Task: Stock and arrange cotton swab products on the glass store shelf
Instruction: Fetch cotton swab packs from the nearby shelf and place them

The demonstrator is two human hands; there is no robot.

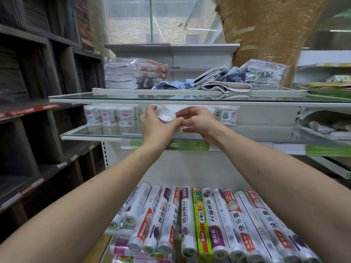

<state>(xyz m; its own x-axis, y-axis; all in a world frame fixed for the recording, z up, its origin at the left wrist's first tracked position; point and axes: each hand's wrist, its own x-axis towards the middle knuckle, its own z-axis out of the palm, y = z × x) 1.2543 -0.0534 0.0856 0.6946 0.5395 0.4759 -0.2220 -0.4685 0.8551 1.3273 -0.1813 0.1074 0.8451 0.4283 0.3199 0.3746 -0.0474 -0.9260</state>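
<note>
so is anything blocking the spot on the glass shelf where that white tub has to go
Nothing visible does. The left hand holds the white tub over a bare stretch of the glass shelf, right of the standing cotton swab tubs.

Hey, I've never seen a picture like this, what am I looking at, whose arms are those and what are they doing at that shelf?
There is no machine here. One wide camera sits on a person's head and looks forward and down, so the two bare arms are that person's own. The left hand holds a small white tub, and the fingers of the right hand touch it too. They work over a glass shelf where cotton swab tubs stand at the left and swab boxes at the right. Folded towels lie on the shelf above. Rolls of plastic wrap lie below.
</note>
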